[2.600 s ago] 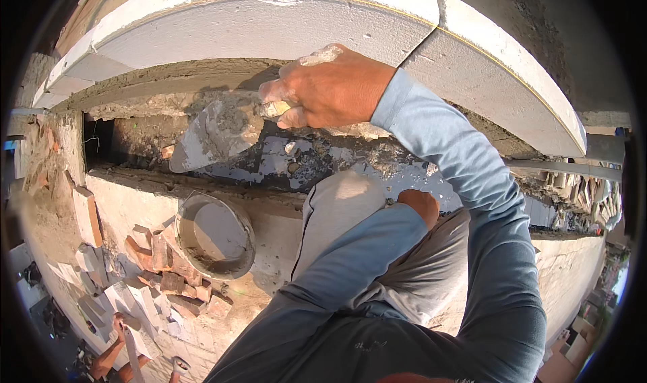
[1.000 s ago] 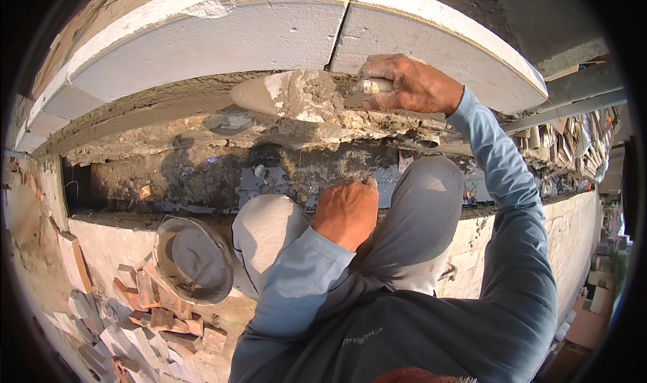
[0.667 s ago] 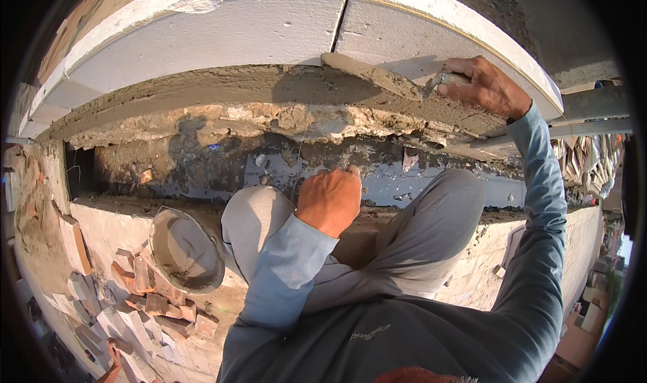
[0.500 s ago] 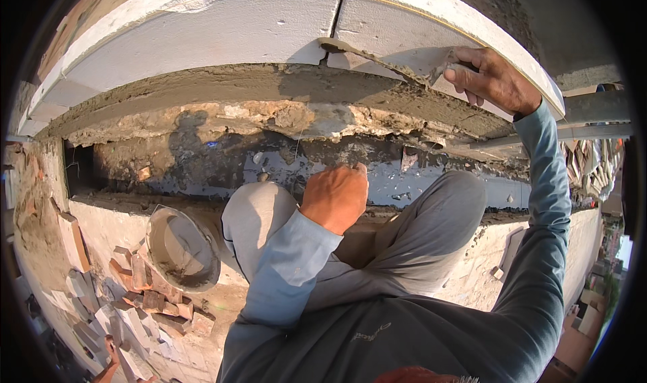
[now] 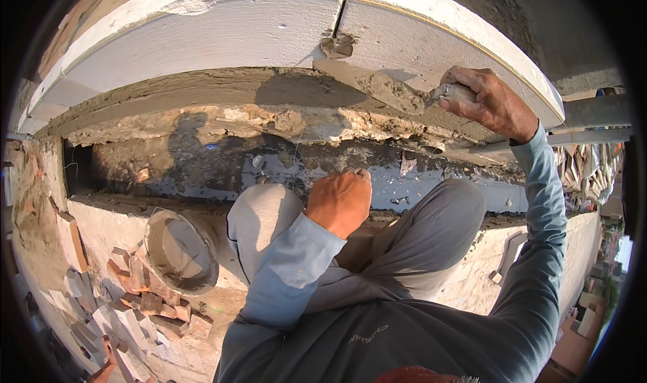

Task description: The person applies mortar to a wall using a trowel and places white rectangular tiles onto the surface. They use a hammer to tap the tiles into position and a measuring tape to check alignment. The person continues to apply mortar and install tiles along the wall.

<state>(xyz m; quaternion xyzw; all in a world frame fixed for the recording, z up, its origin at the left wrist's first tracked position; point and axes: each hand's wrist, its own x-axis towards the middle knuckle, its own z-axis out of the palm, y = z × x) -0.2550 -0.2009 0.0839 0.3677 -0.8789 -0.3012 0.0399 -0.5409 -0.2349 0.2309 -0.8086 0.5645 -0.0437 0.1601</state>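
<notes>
My right hand [image 5: 480, 101] grips the handle of a mortar-covered trowel [image 5: 387, 88], its blade lying low against the face of the white block wall [image 5: 445, 55] and just above the mortar bed [image 5: 202, 85]. A clump of grey mortar [image 5: 337, 46] sits at the bottom of the vertical joint between two blocks. A yellow string [image 5: 404, 10] runs along the blocks. My left hand [image 5: 337, 198] is closed between my knees, over the dark trench; what it holds, if anything, is hidden.
A bucket of grey mortar [image 5: 180, 248] stands left of my left knee, beside broken bricks and pale offcuts [image 5: 141, 282]. The narrow trench [image 5: 222, 167] crosses in front of me. Metal beams [image 5: 593, 117] and stacked pieces [image 5: 590, 167] are at right. Another person's hand [image 5: 104, 363] shows at lower left.
The trowel has moved right and up from over the trench to the block joint, then tipped down slightly, leaving a mortar clump there. My left hand came up between my knees.
</notes>
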